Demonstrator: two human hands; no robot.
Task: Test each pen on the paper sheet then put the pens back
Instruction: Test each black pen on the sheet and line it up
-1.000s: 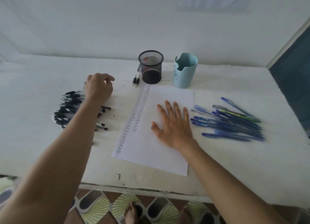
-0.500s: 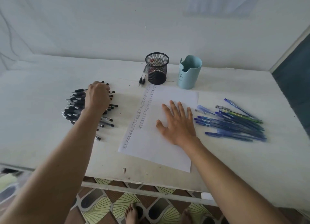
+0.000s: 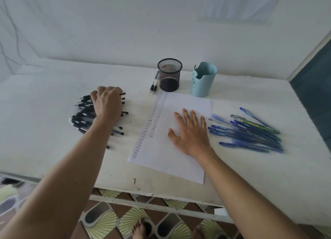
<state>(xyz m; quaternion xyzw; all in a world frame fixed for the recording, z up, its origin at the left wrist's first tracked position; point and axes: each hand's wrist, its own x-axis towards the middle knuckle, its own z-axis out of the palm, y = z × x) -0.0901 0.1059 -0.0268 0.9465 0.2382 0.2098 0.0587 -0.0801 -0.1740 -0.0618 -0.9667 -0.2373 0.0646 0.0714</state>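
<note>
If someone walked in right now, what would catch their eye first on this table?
Two pen heaps flank the paper sheet: black pens at left under the left hand, blue pens fanned at right. The right hand lies flat on the sheet, beside columns of test marks.

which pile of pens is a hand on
The black pen pile, left of the paper sheet: the left hand is curled over it. The blue pen pile lies untouched; the right hand is flat on the sheet.

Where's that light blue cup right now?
In the head view, the light blue cup stands toward the back of the table, just right of the black mesh holder, beyond the paper sheet.
</note>
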